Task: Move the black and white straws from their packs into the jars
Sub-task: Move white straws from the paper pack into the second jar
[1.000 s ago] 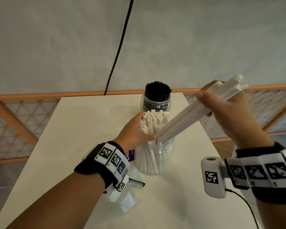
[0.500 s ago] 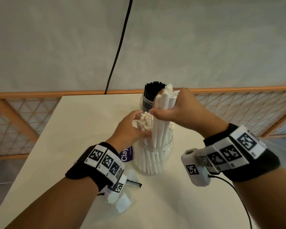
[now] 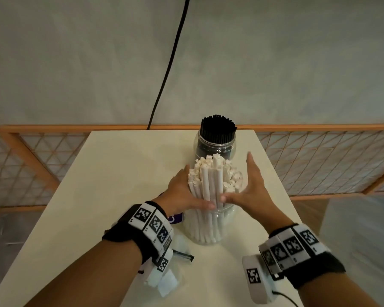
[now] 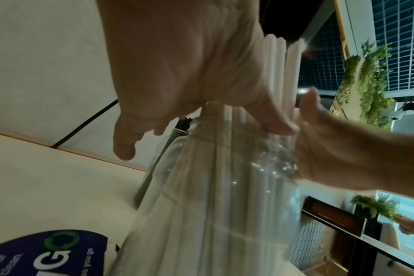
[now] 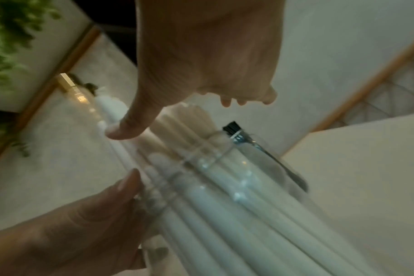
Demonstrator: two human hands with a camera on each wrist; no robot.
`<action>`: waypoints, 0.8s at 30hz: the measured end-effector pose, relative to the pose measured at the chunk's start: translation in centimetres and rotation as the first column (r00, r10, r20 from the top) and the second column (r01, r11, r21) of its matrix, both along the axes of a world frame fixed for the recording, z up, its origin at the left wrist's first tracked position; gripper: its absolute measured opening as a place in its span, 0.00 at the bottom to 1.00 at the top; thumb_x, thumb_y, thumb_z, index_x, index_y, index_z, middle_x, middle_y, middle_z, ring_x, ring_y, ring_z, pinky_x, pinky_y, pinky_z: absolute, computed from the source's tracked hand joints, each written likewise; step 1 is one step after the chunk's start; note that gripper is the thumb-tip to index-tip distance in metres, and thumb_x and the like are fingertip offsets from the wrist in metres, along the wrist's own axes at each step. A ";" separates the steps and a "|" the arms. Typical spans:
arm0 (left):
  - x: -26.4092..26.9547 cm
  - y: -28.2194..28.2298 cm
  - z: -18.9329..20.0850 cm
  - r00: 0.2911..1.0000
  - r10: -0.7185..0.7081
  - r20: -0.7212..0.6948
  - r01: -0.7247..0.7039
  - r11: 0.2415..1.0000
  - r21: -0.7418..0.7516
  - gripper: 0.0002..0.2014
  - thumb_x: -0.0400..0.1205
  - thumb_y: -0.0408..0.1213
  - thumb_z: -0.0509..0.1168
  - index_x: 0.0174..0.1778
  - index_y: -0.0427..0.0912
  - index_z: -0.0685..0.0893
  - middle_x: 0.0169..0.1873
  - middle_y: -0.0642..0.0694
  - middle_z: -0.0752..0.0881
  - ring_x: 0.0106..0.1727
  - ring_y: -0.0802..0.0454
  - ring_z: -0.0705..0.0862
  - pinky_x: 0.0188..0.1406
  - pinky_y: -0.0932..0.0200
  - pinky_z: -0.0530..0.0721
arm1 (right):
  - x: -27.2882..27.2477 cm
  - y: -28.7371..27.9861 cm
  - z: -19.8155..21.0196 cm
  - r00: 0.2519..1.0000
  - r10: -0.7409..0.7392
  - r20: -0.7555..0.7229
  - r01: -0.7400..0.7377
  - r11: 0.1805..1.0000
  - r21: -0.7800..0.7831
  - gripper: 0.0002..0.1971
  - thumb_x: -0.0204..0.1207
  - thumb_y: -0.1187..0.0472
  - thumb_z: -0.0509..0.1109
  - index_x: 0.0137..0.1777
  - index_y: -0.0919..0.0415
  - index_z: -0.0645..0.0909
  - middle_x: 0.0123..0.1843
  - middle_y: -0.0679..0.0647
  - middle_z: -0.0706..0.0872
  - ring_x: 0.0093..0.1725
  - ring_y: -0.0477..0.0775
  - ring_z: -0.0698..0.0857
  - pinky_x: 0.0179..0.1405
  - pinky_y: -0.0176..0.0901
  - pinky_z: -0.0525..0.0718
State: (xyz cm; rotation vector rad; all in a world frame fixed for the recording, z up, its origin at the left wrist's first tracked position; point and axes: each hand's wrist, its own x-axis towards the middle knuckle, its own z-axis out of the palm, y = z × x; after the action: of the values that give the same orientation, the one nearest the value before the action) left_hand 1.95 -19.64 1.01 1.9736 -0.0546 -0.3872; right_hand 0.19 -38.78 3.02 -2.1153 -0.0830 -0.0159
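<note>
A clear jar (image 3: 208, 231) packed with white straws (image 3: 211, 176) stands upright at the table's middle. My left hand (image 3: 180, 193) lies flat against the bundle's left side, its thumb (image 3: 205, 205) across the front just above the jar mouth. My right hand (image 3: 251, 187) is open on the right side with straight fingers, its thumb (image 3: 224, 198) touching the straws. Behind stands a second clear jar (image 3: 215, 149) full of black straws (image 3: 217, 126). The left wrist view shows the palm (image 4: 189, 74) against the white straws (image 4: 279, 74); the right wrist view shows the thumb (image 5: 130, 127) on them.
A purple-labelled pack (image 3: 175, 218) and crumpled clear wrapping (image 3: 164, 282) lie on the cream table (image 3: 120, 173) under my left wrist. A wooden lattice railing (image 3: 319, 162) runs behind and beside the table. A black cable (image 3: 171, 63) hangs down the wall.
My right hand swung a bunch of white straws upright, lowered it into the near jar and let go. It now rests open beside the bundle; the left hand stays against the straws.
</note>
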 end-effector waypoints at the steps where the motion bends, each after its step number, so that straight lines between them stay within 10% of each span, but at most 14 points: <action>1: 0.8 0.0 -1.1 0.999 -0.016 0.034 0.015 1.000 0.018 0.56 0.43 0.60 0.85 0.69 0.60 0.69 0.64 0.48 0.81 0.67 0.46 0.79 0.65 0.39 0.79 | 0.1 -0.3 -0.9 0.998 -0.001 -0.066 0.005 0.998 0.057 0.74 0.38 0.41 0.85 0.82 0.48 0.42 0.82 0.50 0.54 0.81 0.51 0.52 0.80 0.55 0.54; 6: 1.9 -0.2 -1.2 0.995 -0.073 0.071 0.067 0.994 0.086 0.50 0.39 0.62 0.84 0.59 0.75 0.69 0.63 0.52 0.80 0.69 0.45 0.76 0.69 0.39 0.75 | 1.9 -0.9 -4.6 0.971 0.207 -0.123 -0.183 0.967 0.176 0.56 0.38 0.38 0.87 0.72 0.40 0.67 0.68 0.52 0.79 0.70 0.59 0.76 0.69 0.66 0.73; 10: 1.5 -0.4 0.5 0.992 -0.106 0.064 0.096 0.985 0.141 0.49 0.39 0.64 0.82 0.56 0.76 0.67 0.71 0.48 0.74 0.75 0.44 0.68 0.74 0.38 0.69 | 2.1 -0.3 -2.9 0.946 0.311 -0.097 -0.266 0.909 0.321 0.46 0.46 0.54 0.88 0.68 0.54 0.74 0.61 0.63 0.84 0.64 0.63 0.82 0.64 0.68 0.78; 15: 0.8 -0.8 2.2 0.987 -0.142 0.076 0.134 0.986 0.102 0.43 0.40 0.59 0.81 0.48 0.82 0.65 0.67 0.53 0.73 0.72 0.49 0.68 0.74 0.42 0.68 | 1.5 -0.2 -0.7 0.906 0.415 -0.081 -0.346 0.839 0.420 0.42 0.52 0.68 0.82 0.70 0.63 0.71 0.63 0.65 0.83 0.63 0.61 0.84 0.58 0.48 0.84; 24: 2.1 -0.7 3.6 0.954 -0.234 0.185 0.256 0.961 -0.103 0.47 0.51 0.44 0.85 0.68 0.51 0.74 0.62 0.48 0.84 0.66 0.50 0.81 0.66 0.41 0.80 | 1.4 -0.6 1.9 0.873 0.486 -0.025 -0.421 0.780 0.464 0.41 0.59 0.81 0.74 0.74 0.60 0.66 0.66 0.58 0.82 0.65 0.53 0.82 0.56 0.37 0.82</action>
State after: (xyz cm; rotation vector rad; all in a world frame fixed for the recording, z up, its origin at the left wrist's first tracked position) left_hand 4.01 -20.35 4.64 1.8748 -0.4287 -0.3633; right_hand 1.60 -39.41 4.88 -1.5803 -0.4638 0.3769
